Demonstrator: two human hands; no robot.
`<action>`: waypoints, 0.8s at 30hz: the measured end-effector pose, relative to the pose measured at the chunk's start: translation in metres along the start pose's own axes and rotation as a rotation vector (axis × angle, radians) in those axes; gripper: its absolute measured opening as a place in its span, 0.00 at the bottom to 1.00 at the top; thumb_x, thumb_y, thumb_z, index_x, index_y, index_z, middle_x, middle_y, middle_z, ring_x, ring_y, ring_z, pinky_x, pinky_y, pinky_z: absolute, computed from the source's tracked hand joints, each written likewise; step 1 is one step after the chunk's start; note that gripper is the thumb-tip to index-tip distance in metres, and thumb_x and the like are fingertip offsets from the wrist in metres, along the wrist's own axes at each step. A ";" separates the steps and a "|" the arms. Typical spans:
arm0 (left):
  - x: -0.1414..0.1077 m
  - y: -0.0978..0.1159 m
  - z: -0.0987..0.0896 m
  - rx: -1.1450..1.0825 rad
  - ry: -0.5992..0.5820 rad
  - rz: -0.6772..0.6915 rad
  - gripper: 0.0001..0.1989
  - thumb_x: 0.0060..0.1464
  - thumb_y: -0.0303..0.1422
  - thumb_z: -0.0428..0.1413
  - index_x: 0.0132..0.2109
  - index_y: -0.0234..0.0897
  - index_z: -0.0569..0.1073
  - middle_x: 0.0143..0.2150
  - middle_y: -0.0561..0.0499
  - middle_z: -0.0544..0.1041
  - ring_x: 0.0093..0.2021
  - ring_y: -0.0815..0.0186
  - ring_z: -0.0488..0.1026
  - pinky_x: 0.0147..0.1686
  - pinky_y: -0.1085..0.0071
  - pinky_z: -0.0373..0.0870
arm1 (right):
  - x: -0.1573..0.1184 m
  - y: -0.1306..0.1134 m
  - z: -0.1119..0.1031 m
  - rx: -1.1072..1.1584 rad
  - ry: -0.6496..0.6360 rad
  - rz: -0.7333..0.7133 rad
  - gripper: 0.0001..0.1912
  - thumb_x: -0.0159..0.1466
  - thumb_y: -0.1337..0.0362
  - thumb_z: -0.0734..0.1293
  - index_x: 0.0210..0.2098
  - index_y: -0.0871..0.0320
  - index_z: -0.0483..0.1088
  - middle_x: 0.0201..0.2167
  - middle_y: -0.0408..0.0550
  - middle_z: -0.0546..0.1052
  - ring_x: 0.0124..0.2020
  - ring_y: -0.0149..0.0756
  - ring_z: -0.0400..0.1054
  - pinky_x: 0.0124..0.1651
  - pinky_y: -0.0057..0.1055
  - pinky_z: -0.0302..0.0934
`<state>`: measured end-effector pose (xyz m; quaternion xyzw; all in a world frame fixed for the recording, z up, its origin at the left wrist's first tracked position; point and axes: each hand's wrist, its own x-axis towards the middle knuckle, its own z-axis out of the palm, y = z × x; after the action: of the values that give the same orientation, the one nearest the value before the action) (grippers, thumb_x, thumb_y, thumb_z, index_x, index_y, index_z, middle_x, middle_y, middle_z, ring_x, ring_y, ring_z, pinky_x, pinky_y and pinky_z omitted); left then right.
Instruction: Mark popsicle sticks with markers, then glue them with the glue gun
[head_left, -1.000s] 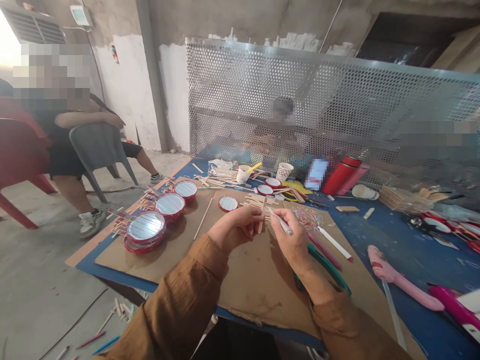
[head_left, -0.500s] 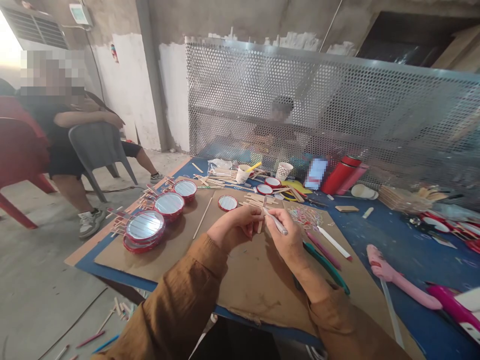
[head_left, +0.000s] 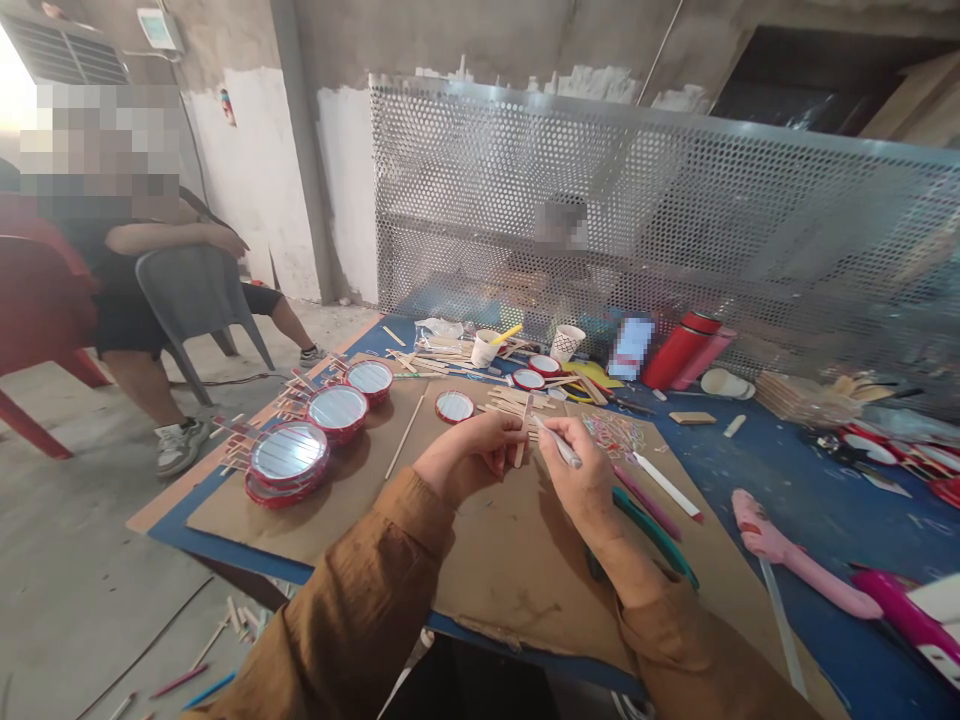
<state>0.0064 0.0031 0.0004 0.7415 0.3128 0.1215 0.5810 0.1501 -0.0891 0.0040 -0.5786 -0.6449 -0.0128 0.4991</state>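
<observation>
Broadly, the scene is a bare concrete workroom, with a perforated metal screen (head_left: 570,170) standing behind a blue worktable (head_left: 795,500). To the left, a seated person (head_left: 124,285) leans on the back of a grey plastic chair (head_left: 191,295), well apart from the work. A sheet of brown cardboard (head_left: 517,590) covers the near part of the table and bears a row of round red-rimmed discs (head_left: 289,455) with shiny faces, some with craft sticks fixed around them. Farther off stand a red flask (head_left: 675,350) and two paper cups (head_left: 486,350); a pink tool (head_left: 795,555) lies to the right. The only label, on a pale package (head_left: 631,347), is blurred, and no brand or writing can be read.

At the centre, the left hand (head_left: 469,450) is closed on a single craft stick (head_left: 523,432), whose long axis stands nearly upright, tilted slightly away from the person, above the cardboard. The right hand (head_left: 585,480) grips a white pen-like tool (head_left: 561,445) between thumb and fingers. Its narrow tip points left and forward, just beside the stick's upper part, so the stick lies to the tool's left. Both hands are close to the stick, with the left one holding it. Whether the tip touches the wood cannot be told.
</observation>
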 end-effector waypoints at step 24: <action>-0.004 0.007 -0.001 0.002 -0.004 0.002 0.20 0.65 0.40 0.49 0.27 0.34 0.66 0.19 0.55 0.70 0.16 0.73 0.67 0.19 0.77 0.64 | 0.002 -0.003 -0.001 0.017 -0.016 -0.014 0.08 0.64 0.57 0.64 0.35 0.54 0.71 0.29 0.46 0.80 0.30 0.37 0.74 0.35 0.31 0.66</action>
<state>0.0054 0.0003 0.0080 0.7426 0.3108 0.1204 0.5810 0.1486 -0.0897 0.0075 -0.5700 -0.6531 -0.0062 0.4985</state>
